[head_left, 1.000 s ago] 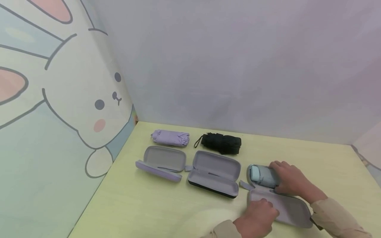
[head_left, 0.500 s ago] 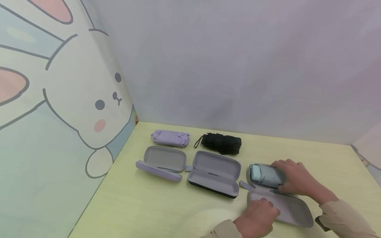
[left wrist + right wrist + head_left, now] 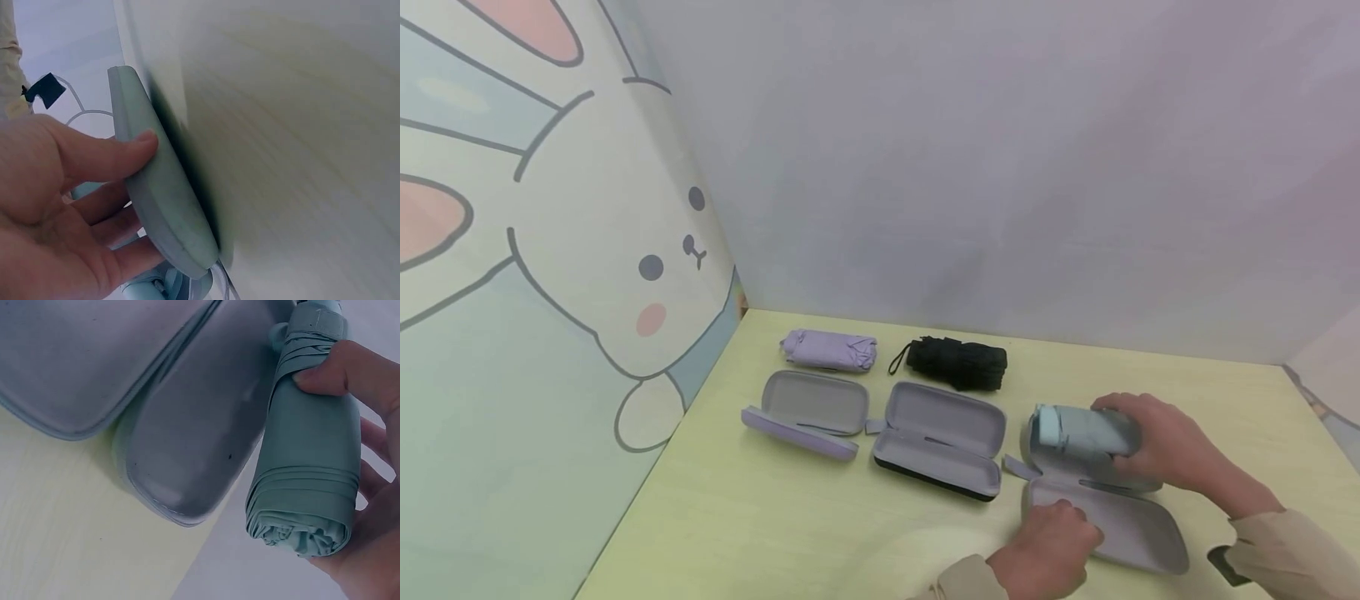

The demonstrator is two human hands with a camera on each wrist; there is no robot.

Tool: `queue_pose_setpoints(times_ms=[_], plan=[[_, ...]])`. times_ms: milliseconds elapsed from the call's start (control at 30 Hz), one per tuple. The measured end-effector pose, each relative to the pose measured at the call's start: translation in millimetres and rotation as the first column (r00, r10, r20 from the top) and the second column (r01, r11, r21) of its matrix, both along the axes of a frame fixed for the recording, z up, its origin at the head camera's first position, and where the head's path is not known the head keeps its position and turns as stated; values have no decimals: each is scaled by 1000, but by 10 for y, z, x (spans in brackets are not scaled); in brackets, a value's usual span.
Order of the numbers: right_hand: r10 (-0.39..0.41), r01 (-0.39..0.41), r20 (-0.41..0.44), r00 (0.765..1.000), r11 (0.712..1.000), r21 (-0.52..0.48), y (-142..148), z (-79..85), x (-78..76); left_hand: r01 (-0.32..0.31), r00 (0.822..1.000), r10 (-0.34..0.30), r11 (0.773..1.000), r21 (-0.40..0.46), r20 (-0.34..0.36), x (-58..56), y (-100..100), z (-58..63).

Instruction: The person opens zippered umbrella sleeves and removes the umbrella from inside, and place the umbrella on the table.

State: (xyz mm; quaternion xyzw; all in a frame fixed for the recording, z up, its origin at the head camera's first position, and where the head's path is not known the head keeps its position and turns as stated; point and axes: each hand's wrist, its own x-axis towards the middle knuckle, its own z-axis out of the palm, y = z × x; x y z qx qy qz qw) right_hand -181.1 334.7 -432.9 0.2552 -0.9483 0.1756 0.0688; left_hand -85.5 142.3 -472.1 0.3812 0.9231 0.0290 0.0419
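Observation:
My right hand (image 3: 1168,442) grips a light green folded umbrella (image 3: 1078,429) by its right part. In the right wrist view, thumb and fingers wrap the rolled umbrella (image 3: 315,437) near its handle end, and it is over and beside the back half of an unzipped case (image 3: 187,444). That case, grey inside, lies spread at the right of the table (image 3: 1135,533). My left hand (image 3: 1048,550) holds the front edge of its near half; in the left wrist view the thumb lies on the case's green outer shell (image 3: 165,187), fingers on the inner side.
Left of the green case lie a spread black-bottomed case (image 3: 940,437) and a lilac case (image 3: 801,435) with its lid partly raised. Behind them rest a black folded umbrella (image 3: 958,362) and a lilac folded umbrella (image 3: 831,350). A pale wall (image 3: 1000,167) borders the table's back.
My right hand has lifted the green umbrella up out of the case's back half and drawn it slightly right, uncovering the grey lining. The left hand stays in place on the case.

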Motion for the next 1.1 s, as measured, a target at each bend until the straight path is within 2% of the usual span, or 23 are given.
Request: queue_pose_setpoints(times_ms=[233, 367, 467, 700, 900, 1100], plan=[[-23, 21, -37, 999, 999, -48, 27, 158, -12, -14, 1000, 14, 1000, -21, 20, 5, 14, 15], [-30, 31, 7, 1000, 996, -87, 63, 198, -52, -27, 999, 28, 999, -38, 22, 5, 26, 11], [-31, 34, 28, 999, 992, -118, 105, 188, -113, -47, 998, 49, 998, -52, 33, 8, 34, 8], [-57, 65, 55, 997, 985, -161, 157, 156, -294, -61, 997, 59, 997, -37, -40, 37, 30, -9], [-58, 70, 78, 995, 983, -170, 163, 93, -447, -79, 996, 81, 995, -63, 30, 23, 48, 2], [-37, 64, 141, 989, 979, -192, 151, 7, -587, -80, 995, 82, 996, -50, 47, 11, 48, 16]])
